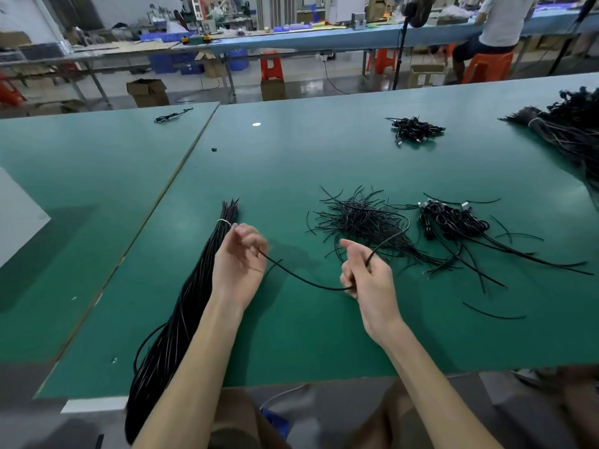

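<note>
- Green bench (291, 335): tied bundle (181, 306) at the near-left edge looks mostly unworked.
- Left hand (238, 254) and right hand (363, 270) each pinch one cable (304, 280).
- Small coiled pile (453, 222) seems finished.

Both my bare forearms reach forward from below, angled slightly toward each other, with the hands held apart. My left hand (238, 254) is turned palm inward, its fingers curled and a little blurred, pinching one end of a thin black cable (304, 280). My right hand (366, 273), to the right of it, has its fingers curled round the same cable, the thumb stuck out toward the left hand.
</note>
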{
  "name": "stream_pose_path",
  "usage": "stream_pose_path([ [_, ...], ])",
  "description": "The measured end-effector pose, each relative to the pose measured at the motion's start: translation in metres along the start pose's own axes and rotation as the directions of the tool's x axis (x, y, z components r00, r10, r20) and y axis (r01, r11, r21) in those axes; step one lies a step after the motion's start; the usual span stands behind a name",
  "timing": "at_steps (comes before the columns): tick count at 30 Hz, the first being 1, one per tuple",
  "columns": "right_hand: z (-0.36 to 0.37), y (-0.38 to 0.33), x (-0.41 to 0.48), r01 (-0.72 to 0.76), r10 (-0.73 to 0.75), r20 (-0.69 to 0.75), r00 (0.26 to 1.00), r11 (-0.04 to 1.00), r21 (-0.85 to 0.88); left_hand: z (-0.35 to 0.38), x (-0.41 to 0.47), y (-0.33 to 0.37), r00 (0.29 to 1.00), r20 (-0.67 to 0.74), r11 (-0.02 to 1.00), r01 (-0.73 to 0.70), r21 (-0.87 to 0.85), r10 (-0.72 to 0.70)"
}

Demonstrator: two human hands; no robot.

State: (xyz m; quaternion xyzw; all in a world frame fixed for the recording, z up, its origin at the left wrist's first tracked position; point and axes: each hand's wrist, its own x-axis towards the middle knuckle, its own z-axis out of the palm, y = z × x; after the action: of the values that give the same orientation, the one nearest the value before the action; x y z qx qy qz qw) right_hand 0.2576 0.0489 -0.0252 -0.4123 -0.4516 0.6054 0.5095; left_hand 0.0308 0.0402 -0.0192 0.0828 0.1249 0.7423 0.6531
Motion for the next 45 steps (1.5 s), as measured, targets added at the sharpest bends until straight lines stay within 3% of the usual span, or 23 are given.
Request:
stream_pose_path([
  [2,0.005,0.001,-0.002,0.009,-0.012,-0.015,1.000,0.989,-0.145,-0.002,-0.002,0.002,0.998,0.022,0.997,0.064,-0.051,-0.063],
  [7,0.011,-0.004,-0.007,0.049,-0.085,-0.071,0.994,0.914,-0.403,-0.002,-0.003,0.000,1.000,0.013,0.982,0.005,0.191,-0.008],
  [11,0.005,-0.006,-0.018,0.017,-0.108,-0.159,0.981,0.874,-0.486,-0.002,-0.003,-0.001,1.000,-0.010,0.978,-0.022,0.209,0.024],
  [14,-0.006,-0.011,-0.022,0.066,-0.268,-0.175,0.947,0.699,-0.712,0.001,-0.003,-0.004,0.999,-0.035,0.973,-0.015,0.229,0.024],
  [16,-0.009,-0.016,-0.024,0.099,-0.352,-0.101,0.931,0.508,-0.856,0.004,-0.003,-0.008,0.999,-0.040,0.961,-0.013,0.275,0.025],
  [17,-0.007,-0.018,-0.025,0.147,-0.353,-0.035,0.935,0.477,-0.866,0.006,-0.003,-0.010,0.999,-0.027,0.952,-0.009,0.306,0.018],
  [20,0.009,-0.017,-0.035,0.287,-0.267,0.157,0.951,0.568,-0.771,0.009,-0.006,-0.014,0.995,0.059,0.926,0.049,0.374,-0.077],
  [23,0.032,-0.004,-0.046,0.415,-0.234,0.343,0.910,0.525,-0.743,0.008,-0.010,-0.010,0.977,0.129,0.896,0.100,0.433,-0.172],
  [25,0.046,0.005,-0.049,0.427,-0.197,0.386,0.901,0.555,-0.714,0.007,-0.011,-0.008,0.967,0.166,0.896,0.104,0.433,-0.192],
  [28,0.055,0.009,-0.049,0.401,-0.144,0.398,0.906,0.597,-0.695,0.007,-0.014,-0.007,0.959,0.179,0.896,0.124,0.426,-0.218],
  [34,0.039,0.009,-0.047,0.360,-0.223,0.284,0.933,0.630,-0.688,0.012,-0.013,-0.003,0.988,-0.005,0.932,0.150,0.331,-0.157],
  [41,0.020,-0.006,-0.037,0.227,-0.102,0.207,0.973,0.572,-0.788,0.012,-0.013,-0.004,0.970,0.128,0.933,0.158,0.324,-0.209],
  [43,0.016,-0.015,-0.033,0.173,-0.043,0.178,0.983,0.528,-0.831,0.010,-0.014,-0.007,0.940,0.199,0.885,0.169,0.434,-0.277],
  [45,0.012,-0.025,-0.026,0.128,-0.011,0.141,0.990,0.491,-0.862,0.008,-0.016,-0.018,0.933,0.177,0.728,0.115,0.676,-0.312],
])
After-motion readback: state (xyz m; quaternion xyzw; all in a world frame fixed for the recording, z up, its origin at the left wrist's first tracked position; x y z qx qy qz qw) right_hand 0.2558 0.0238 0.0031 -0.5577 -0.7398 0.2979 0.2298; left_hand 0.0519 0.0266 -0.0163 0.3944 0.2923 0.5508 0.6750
